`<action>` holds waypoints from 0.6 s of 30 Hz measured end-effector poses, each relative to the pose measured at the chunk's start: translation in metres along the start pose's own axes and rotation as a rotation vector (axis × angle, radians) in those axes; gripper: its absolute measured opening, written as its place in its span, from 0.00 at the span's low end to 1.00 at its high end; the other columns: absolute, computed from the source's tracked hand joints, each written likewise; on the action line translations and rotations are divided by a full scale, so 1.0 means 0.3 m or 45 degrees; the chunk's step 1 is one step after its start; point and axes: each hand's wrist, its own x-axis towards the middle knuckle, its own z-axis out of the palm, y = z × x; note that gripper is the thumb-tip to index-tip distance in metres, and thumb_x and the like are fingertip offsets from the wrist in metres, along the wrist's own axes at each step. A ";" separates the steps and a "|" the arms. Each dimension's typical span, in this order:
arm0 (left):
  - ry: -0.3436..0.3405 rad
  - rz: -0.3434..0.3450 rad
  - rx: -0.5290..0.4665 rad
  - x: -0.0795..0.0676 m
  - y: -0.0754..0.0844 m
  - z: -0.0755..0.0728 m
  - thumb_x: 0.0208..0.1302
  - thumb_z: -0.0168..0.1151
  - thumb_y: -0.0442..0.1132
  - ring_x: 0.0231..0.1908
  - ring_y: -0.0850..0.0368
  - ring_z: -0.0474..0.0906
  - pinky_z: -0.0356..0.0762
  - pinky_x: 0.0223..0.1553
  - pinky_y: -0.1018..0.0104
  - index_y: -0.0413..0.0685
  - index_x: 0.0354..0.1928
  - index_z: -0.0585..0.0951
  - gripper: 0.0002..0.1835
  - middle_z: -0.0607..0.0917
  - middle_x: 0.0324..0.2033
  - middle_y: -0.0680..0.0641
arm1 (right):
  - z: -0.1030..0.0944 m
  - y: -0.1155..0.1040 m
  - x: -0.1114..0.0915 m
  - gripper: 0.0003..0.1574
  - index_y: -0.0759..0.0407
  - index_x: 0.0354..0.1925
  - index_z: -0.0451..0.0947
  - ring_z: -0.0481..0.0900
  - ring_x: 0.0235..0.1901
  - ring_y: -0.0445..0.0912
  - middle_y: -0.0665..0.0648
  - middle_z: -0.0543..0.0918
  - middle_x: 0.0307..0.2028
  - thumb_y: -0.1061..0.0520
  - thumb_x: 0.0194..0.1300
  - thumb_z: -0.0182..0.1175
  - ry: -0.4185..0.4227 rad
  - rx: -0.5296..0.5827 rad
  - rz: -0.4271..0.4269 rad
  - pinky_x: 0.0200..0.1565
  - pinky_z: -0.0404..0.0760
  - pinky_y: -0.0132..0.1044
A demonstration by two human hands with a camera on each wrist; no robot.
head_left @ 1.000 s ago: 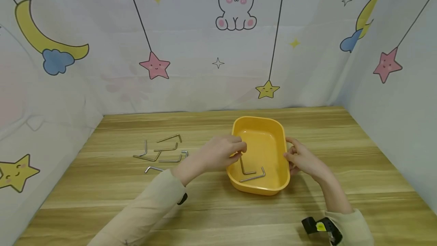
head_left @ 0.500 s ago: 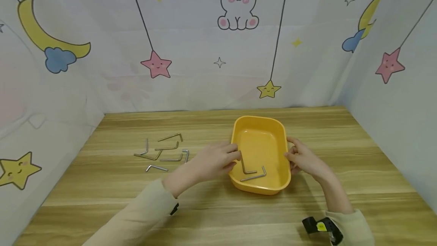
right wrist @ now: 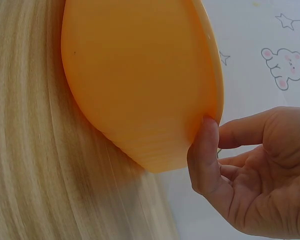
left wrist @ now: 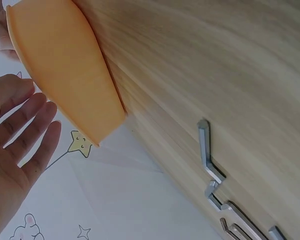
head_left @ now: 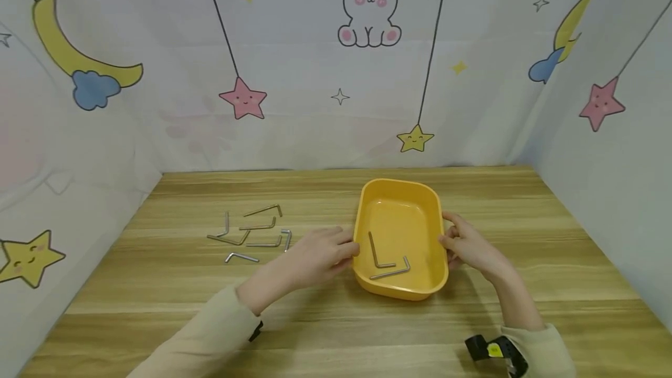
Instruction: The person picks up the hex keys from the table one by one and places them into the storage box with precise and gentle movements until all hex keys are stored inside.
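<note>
A yellow plastic tray stands on the table, with two L-shaped hex keys, one a steeply slanted hex key and one a flatter hex key, near its front end. My left hand is beside the tray's left rim, holding nothing; in the left wrist view its fingers are loosely spread close to the wall. Whether they touch it, I cannot tell. At the opposite side, my right hand pinches the right rim between thumb and finger, as the right wrist view also shows that hand.
Several more hex keys lie scattered on the wooden table left of the tray, one silver hex key nearest the front. A white printed curtain encloses the back and sides.
My left hand has drawn back leftward from over the tray to outside its left rim, and its fingers have loosened. The right hand keeps its grip; the tray stays put.
</note>
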 end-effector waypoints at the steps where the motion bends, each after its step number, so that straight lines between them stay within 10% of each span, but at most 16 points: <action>1: 0.006 0.003 -0.001 -0.003 0.001 0.000 0.60 0.62 0.34 0.29 0.62 0.70 0.70 0.31 0.72 0.52 0.32 0.77 0.04 0.75 0.29 0.56 | 0.000 0.000 -0.001 0.41 0.69 0.74 0.37 0.77 0.26 0.46 0.61 0.71 0.35 0.62 0.72 0.45 -0.001 0.001 -0.001 0.31 0.84 0.44; 18: -0.044 -0.042 0.044 -0.116 -0.022 -0.015 0.56 0.68 0.38 0.32 0.63 0.75 0.76 0.34 0.70 0.52 0.38 0.79 0.09 0.78 0.32 0.55 | 0.003 0.006 -0.002 0.41 0.69 0.73 0.37 0.76 0.27 0.46 0.60 0.71 0.35 0.62 0.72 0.46 -0.004 0.010 -0.026 0.31 0.84 0.42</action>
